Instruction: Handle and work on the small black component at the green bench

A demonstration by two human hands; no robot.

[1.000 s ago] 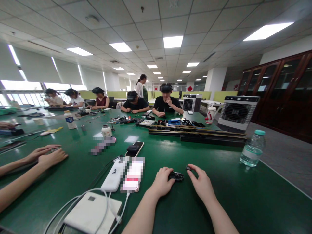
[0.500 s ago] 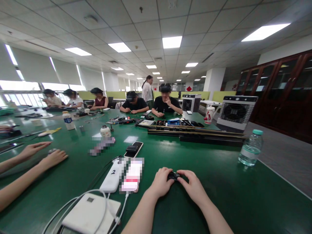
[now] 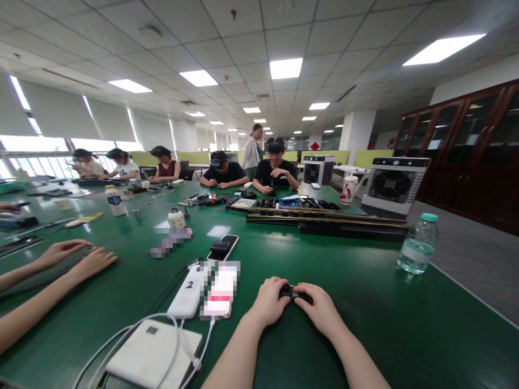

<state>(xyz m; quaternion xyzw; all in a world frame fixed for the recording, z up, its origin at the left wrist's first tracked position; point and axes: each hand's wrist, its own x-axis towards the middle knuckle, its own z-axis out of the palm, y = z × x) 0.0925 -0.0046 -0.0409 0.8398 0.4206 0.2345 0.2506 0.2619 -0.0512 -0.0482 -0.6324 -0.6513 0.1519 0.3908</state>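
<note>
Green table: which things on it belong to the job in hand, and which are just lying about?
Belongs to the job:
small black piece, between left grip and right grip

Apparently just lying about:
water bottle
white slab marked 2
white box

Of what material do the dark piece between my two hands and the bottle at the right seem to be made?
Dark piece: probably hard black plastic, slightly glossy, from its small highlights; much is hidden, so metal is possible.
Bottle: likely clear, shiny plastic, being see-through with glints; its cap, evenly coloured and opaque, looks like turquoise plastic.
</note>
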